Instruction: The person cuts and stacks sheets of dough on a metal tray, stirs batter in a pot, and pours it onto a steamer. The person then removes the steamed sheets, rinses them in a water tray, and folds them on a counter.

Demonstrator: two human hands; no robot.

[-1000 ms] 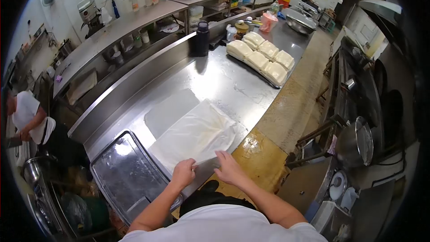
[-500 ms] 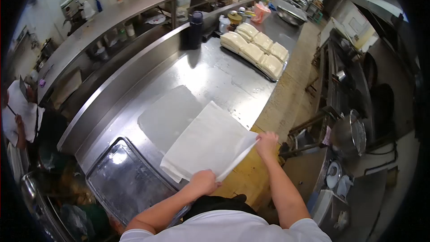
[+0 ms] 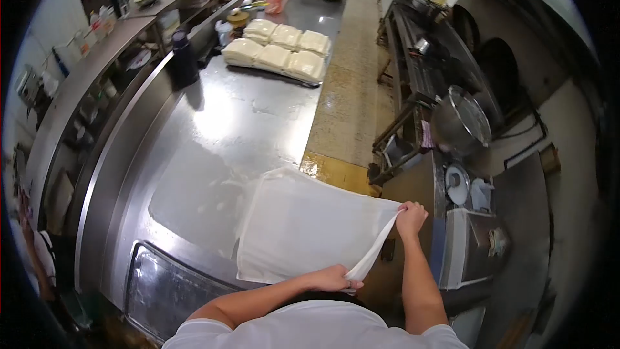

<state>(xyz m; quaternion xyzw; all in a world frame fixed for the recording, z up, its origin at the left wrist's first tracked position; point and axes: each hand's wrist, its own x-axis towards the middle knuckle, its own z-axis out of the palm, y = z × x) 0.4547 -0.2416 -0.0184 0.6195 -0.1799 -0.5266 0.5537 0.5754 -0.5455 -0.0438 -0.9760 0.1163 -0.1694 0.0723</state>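
Observation:
A thin white cloth (image 3: 313, 226) is stretched out at the front edge of the steel worktable (image 3: 258, 116), its right part held beyond the edge over the floor. My left hand (image 3: 330, 278) is closed on the near corner, close to my body. Farther right, my right hand (image 3: 411, 218) pinches another corner, and the cloth's edge hangs in a fold between the two hands. Left of the cloth, a pale damp patch (image 3: 187, 187) shows on the steel. A dark shallow tray (image 3: 171, 291) lies at the near left, partly hidden by my left arm.
Stacks of pale wrapped slabs (image 3: 281, 55) sit on a tray at the far end of the table. A dark flask (image 3: 184, 58) stands by the raised back edge. To the right are a large metal pot (image 3: 460, 119) and a rack. Another person's arm (image 3: 39, 252) shows at far left.
The cloth has moved right and toward me with both hands, spreading wider and uncovering more of the damp patch. The camera view has turned to the right.

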